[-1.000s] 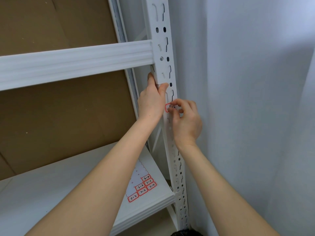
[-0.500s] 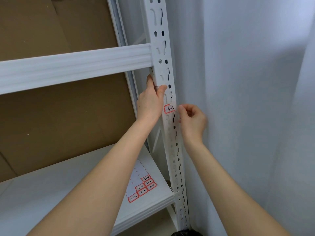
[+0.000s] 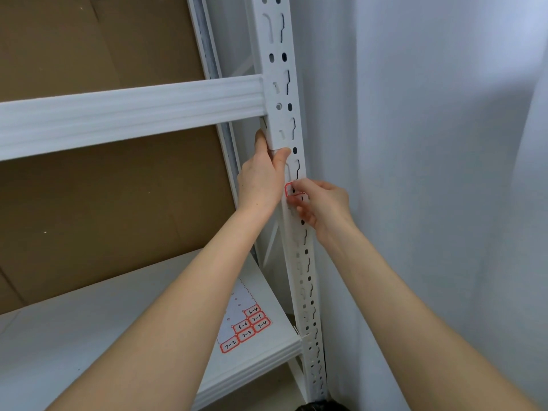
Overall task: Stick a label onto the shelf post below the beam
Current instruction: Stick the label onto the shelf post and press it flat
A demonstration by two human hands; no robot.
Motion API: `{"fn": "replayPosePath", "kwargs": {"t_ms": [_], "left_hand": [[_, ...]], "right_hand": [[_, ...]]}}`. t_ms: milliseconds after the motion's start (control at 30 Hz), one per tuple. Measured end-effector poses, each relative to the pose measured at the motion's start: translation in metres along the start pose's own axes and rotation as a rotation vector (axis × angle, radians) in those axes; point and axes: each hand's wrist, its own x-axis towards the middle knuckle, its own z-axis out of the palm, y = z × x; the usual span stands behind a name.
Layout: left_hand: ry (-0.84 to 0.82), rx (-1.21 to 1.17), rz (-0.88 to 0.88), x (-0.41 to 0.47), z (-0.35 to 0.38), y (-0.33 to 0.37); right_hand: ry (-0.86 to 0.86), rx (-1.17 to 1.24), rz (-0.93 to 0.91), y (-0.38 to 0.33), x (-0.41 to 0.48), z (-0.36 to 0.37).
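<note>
Left hand (image 3: 261,179): grips the post (image 3: 281,93) just under the beam (image 3: 133,111), thumb on the front face, fingers wrapped round the inner edge.
Right hand (image 3: 323,206): fingers curled in, tips bunched on the label (image 3: 289,189) and holding its right part against the post; whether they pinch it or only press it, I can't tell.
Label: red-bordered, on the post's front face below the beam, right beside the left wrist. Only its left end shows and the writing is covered.
Post: white, upright, with slots and holes, close to the wall (image 3: 430,143).
Beam: white, ribbed, running left from the post.
Sheet (image 3: 243,327): lies flat on the shelf (image 3: 89,336) near the post's foot, with a few red-bordered numbered labels at its near end.
Cardboard (image 3: 103,203): brown, standing behind the shelf.
</note>
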Motion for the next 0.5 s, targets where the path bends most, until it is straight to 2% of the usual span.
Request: {"fn": "replayPosePath", "kwargs": {"t_ms": [100,367,500], "left_hand": [[0.006,0.004,-0.01,0.001,0.0,0.001],[0.016,0.005,-0.022,0.0,0.0,0.002],[0.002,0.013,0.002,-0.001,-0.003,0.0]], "right_hand": [[0.044,-0.075,-0.015,0.001,0.003,0.005],[0.09,-0.098,-0.03,0.003,0.008,0.012],[0.071,0.031,0.0,0.014,0.008,0.008]]}}
